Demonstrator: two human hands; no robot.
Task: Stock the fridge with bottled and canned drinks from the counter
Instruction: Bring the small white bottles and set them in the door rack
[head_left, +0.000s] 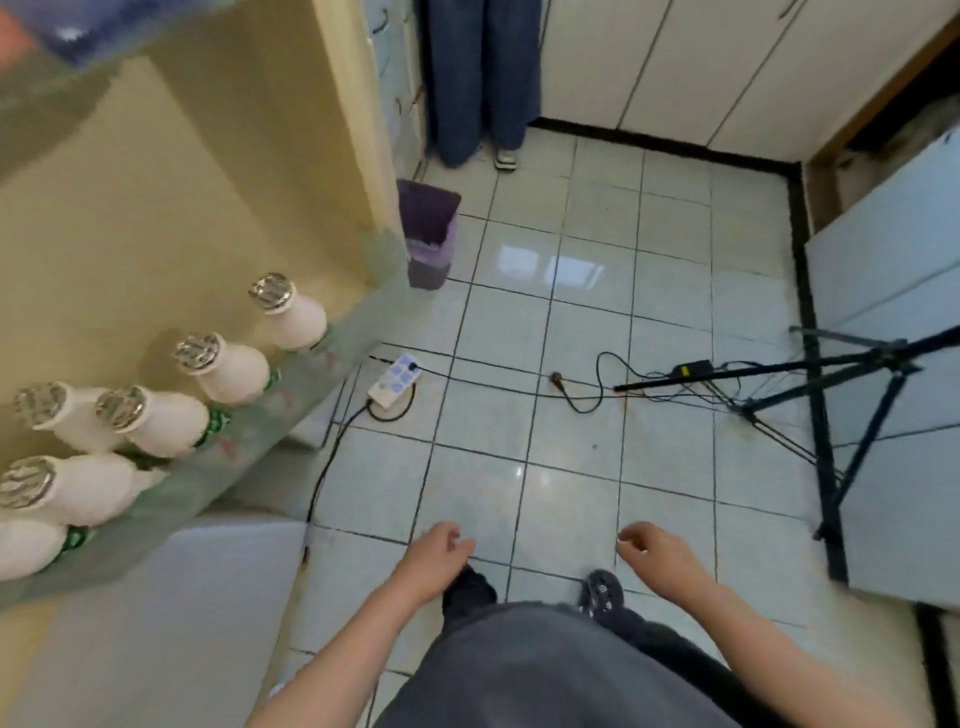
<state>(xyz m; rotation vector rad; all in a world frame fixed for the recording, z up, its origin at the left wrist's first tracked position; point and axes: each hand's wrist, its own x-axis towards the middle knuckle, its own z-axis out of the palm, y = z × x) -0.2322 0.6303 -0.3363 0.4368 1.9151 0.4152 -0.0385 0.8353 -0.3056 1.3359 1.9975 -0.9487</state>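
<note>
Left hand (436, 558) and right hand (657, 556) hang near, over the floor (571, 312), fingers (456, 540) loosely curled and holding nothing. The bottles (156, 421) stand on the counter (156, 208) at left, well apart from the fingers.

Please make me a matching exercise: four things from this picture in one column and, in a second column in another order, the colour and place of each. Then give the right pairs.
1. bottles
2. waste bin
3. power strip
4. tripod

A. black, standing on the floor at the right
B. white, in the door shelf at the left
C. purple, on the floor beyond the door
D. white, lying on the tiles, a cable plugged in

Pairs: 1-B, 2-C, 3-D, 4-A
</note>
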